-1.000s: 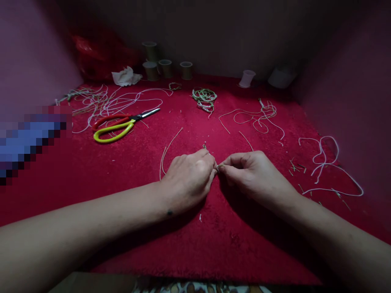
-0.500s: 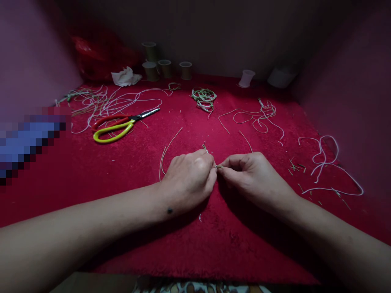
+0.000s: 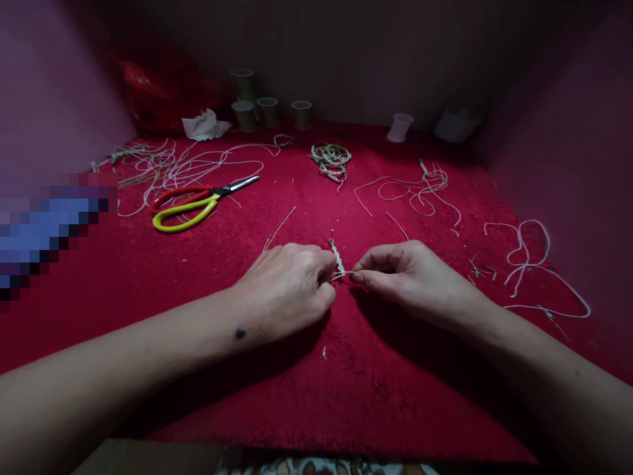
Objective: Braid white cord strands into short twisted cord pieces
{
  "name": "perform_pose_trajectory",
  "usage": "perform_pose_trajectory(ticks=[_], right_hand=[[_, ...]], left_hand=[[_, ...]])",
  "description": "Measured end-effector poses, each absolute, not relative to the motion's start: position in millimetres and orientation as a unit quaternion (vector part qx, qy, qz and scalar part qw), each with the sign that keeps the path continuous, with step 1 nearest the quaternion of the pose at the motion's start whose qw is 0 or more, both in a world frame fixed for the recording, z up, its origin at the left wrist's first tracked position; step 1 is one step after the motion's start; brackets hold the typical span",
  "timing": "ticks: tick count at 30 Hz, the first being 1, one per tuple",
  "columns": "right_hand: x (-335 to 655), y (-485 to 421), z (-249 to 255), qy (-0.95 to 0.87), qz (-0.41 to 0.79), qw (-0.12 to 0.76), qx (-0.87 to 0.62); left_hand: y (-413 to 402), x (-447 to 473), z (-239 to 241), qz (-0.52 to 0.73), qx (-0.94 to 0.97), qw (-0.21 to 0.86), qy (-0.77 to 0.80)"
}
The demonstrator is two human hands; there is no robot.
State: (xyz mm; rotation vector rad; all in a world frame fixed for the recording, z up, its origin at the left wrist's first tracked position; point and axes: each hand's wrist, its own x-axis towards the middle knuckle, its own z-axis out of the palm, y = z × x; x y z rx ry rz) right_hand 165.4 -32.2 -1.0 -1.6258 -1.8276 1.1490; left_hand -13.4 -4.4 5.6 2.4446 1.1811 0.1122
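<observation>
Between my hands lies a short piece of knotted white cord with a small green loop at its far end. My left hand is closed, thumb and forefinger pinching a white cord end close to the last knot. On the other side, my right hand pinches a thin green cord that runs out from the same knot. A loose cord tail shows beyond my left hand, and another cord tail reaches beyond my right hand. The left fingertips are partly hidden.
Scissors with red and yellow handles lie at left, near tangled cords. Thread spools and a crumpled tissue stand behind. A coil of braided cord lies centre back; loose white cord and clippings lie at right.
My hands have moved apart, the left one shifting left. The knotted cord, mostly covered by my left hand before, now shows between them with cord stretched to either side.
</observation>
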Motion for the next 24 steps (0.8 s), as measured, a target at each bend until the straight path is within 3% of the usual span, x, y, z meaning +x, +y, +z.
perform_pose_trajectory(ticks=[16,24], right_hand=[[165.4,-31.8,-4.8,-0.67,0.434,0.252,-0.547],[165.2,-32.2,-6.5,-0.689,0.414,0.23,-0.549]], left_hand=[[-16.1,-14.6,2.3,0.055,0.895,0.242,0.37],[-18.7,-16.3,-0.1,0.018,0.93,0.177,0.322]])
